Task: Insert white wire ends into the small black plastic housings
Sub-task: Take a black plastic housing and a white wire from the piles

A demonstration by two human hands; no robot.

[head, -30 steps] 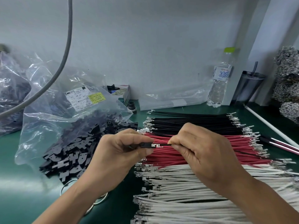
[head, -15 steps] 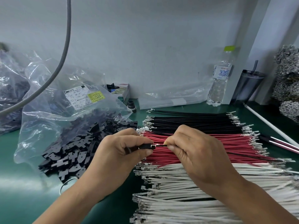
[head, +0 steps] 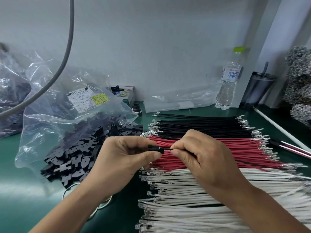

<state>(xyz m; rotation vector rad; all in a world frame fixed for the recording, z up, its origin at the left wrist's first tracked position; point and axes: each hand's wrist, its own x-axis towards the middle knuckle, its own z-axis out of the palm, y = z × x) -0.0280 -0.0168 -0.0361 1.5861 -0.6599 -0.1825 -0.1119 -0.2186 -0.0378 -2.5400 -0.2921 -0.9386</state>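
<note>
Insertion step, frame centre: left hand (head: 124, 158) pinches black housing (head: 155, 149); right hand (head: 200, 157) pinches dark-looking wire (head: 167, 149), tip at housing mouth. Next: straight push until seated. White wires (head: 193, 195) lower right.

We see 1 small black housing (head: 155, 149) held level above the red wires. White wires (head: 202, 204) with metal terminals lie bundled nearest us.

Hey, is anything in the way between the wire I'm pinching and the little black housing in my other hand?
Nothing visible is. The left hand grips the black housing, and the right hand pinches the wire right at its opening. Only a short bare stretch shows between them; its colour is unclear.
</note>
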